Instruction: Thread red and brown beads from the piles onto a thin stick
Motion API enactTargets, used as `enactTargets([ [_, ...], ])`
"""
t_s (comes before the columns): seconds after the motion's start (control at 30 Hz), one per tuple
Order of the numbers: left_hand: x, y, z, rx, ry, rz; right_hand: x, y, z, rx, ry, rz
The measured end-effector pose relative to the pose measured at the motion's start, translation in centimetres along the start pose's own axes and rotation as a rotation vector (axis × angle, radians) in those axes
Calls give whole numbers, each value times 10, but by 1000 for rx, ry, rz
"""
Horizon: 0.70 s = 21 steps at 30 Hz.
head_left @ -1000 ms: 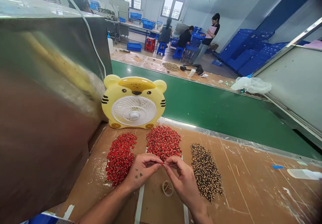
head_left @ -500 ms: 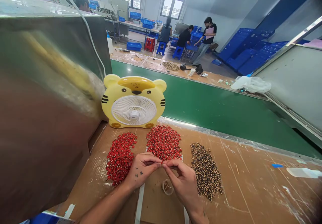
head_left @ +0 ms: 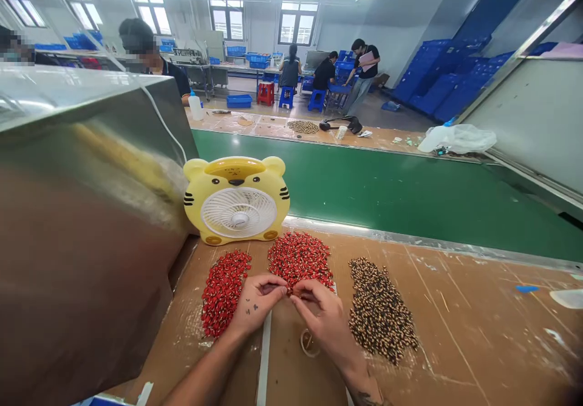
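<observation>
Your left hand (head_left: 257,301) and right hand (head_left: 321,318) pinch nearly shut beside the red pieces (head_left: 299,260), piled within easy reach; anything held is hidden.

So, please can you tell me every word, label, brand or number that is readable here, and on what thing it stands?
Nothing can be read with certainty.
Hub of the yellow tiger-shaped fan: small marking, too small to read.
Back of the left hand: small dark marks, too small to read.

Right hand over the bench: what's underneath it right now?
Below the right hand, a small translucent ring shows partly, lying on the brown cardboard-covered bench top. The hand covers the rest of the ring and anything directly beneath the palm.
</observation>
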<state>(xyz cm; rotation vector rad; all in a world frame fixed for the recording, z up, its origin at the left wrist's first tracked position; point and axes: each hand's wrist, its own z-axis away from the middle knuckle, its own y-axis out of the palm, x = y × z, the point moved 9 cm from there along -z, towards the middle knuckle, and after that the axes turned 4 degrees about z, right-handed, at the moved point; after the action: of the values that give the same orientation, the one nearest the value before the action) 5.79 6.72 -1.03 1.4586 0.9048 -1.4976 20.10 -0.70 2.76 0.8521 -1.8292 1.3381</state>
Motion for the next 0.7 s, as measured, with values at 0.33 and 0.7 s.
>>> enactTargets([
  [0.33, -27, -3, -42, 106, 126, -767, -39, -58, 21, -68, 26, 153],
  [0.7, -52, -26, -25, 170, 231, -981, -48, -43, 45, 188, 92, 100],
])
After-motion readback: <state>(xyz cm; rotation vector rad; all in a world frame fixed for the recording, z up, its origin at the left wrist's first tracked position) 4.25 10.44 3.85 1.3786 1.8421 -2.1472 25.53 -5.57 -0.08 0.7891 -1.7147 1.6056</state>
